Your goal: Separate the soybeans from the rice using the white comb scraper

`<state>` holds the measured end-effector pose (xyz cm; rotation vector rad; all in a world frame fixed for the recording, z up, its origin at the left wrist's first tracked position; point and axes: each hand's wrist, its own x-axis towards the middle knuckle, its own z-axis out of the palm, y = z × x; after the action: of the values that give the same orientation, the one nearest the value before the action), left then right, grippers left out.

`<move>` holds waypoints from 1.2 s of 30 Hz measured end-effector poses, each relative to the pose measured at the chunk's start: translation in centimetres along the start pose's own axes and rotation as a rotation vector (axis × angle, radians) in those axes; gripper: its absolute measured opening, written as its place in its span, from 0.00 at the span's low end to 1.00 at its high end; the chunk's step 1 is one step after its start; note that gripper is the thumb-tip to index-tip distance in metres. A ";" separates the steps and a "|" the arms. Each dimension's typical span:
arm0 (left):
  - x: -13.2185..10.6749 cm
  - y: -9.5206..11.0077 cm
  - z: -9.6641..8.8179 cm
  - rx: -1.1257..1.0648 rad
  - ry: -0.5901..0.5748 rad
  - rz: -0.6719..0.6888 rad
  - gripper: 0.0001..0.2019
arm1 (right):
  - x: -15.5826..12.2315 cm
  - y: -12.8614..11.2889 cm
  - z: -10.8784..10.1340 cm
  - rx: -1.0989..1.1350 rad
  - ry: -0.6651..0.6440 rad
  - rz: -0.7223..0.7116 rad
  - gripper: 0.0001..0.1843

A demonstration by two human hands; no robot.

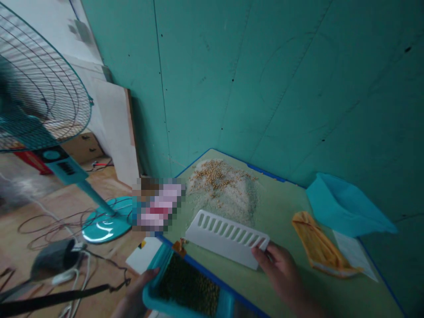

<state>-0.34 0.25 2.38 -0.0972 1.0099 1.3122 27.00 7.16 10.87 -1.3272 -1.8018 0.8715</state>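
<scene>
Right hand (281, 271) grips a slotted white plastic scraper (227, 237) near the table's (285, 207) front edge. Left hand (137, 289) grasps a teal tray (159, 265) of dark grains below that edge.

Single head-worn view, no second view to share with. Looks forward and down, tilted, from the near left edge of the table (281, 207), facing its far corner against the teal wall (265, 79). Close range: hands enter at the bottom edge. Floor and standing fan (43, 101) fill the left side; table's right edge runs off-frame.
</scene>
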 end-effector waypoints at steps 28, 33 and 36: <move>1.0 -0.6 0.3 0.212 -0.120 0.064 0.14 | 0.4 0.6 -1.0 -0.174 -0.029 -0.351 0.13; 1.2 -0.8 0.1 0.232 -0.128 0.052 0.14 | 0.4 0.3 -1.1 -0.193 -0.024 -0.367 0.12; 1.3 -0.8 0.0 0.236 -0.144 0.050 0.14 | 0.3 0.3 -1.2 -0.184 -0.031 -0.378 0.11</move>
<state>0.25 1.00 1.15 0.2006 1.0410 1.2178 28.06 7.66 11.30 -1.0328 -2.1077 0.5341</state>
